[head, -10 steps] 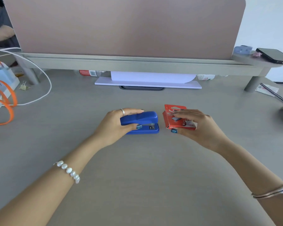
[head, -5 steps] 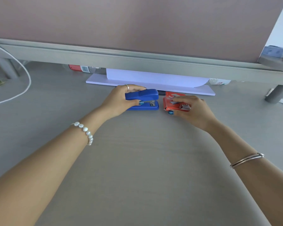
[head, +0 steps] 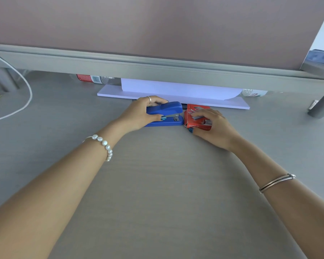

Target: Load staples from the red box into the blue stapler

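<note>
A blue stapler (head: 168, 114) lies on the grey desk, its nose pointing right. My left hand (head: 138, 114) grips it from the left, fingers over the top arm and thumb at the near side. The top arm is lifted a little off the base. Just to its right stands the small red staple box (head: 192, 118), its flap open at the far end. My right hand (head: 213, 126) holds the box, thumb on the near side and fingers lying over a grey strip of staples at its top.
A white paper stack (head: 174, 97) lies directly behind the stapler, under the grey partition rail (head: 157, 66). A white cable (head: 24, 101) loops at the left. A plastic bottle (head: 94, 79) lies under the rail. A rail leg (head: 320, 107) stands at right.
The view has moved forward and tilted down, so hands and objects sit higher in frame. The stapler's top arm has risen slightly off its base. Both hands keep their holds.
</note>
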The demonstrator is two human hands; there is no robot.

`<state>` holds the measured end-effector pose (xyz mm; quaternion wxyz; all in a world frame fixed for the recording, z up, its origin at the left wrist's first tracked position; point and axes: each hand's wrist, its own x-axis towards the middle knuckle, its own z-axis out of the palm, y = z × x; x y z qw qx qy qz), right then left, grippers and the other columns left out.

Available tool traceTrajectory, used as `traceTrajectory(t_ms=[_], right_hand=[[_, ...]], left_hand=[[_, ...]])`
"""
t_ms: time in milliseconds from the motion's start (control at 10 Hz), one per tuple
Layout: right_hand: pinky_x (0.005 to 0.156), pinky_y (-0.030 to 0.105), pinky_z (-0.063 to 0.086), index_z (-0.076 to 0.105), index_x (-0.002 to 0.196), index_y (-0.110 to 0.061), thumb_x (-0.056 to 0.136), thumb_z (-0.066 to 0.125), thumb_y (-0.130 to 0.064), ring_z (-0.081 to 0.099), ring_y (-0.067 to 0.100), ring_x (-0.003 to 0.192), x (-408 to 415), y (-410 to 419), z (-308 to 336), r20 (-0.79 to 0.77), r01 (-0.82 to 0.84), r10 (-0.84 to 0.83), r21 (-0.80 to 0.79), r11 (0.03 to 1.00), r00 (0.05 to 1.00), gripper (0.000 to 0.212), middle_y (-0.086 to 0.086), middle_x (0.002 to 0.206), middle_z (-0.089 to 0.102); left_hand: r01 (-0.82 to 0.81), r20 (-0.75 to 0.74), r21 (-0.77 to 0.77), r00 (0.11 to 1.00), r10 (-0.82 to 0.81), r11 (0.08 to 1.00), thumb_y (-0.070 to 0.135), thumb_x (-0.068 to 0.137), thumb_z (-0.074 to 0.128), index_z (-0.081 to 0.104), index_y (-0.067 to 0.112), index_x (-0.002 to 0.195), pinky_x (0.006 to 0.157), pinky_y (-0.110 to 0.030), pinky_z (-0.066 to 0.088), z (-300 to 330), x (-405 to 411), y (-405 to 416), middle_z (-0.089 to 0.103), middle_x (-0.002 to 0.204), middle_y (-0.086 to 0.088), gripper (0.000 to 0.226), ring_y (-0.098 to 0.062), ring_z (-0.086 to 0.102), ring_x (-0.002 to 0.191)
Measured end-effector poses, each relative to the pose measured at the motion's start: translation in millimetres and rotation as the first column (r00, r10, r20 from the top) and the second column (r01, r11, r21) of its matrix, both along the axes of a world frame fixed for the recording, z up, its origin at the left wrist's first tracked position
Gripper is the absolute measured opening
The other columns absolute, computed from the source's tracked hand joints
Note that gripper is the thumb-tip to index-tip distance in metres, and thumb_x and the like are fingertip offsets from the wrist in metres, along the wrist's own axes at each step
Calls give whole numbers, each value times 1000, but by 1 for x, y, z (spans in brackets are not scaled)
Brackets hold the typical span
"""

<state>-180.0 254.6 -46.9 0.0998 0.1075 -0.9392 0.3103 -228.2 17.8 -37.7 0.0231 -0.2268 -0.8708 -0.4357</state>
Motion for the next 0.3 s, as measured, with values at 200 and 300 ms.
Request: traceTrajectory(t_ms=[200,300], right_hand=[[108,38,32,57,114,-24,72,70,-22,42,21,125,8,-3,3,8,32,-31,-29,999,999,43,1,133,51],[108,49,30,56,113,-29,71,71,-24,38,22,127,17,-6,7,0,56,-56,-45,997,998,45,-1,134,49]], left_hand=[[-30,-24,-113,999,28,993,16,80,68,48,30,127,91,-20,39,2,5,3,58,125,3,53,-14,51,115],[-72,-63,-132,996,64,989,20,78,69,38,30,135,101,-36,37,7,18,6,51,135,-1,65,-20,43,124]])
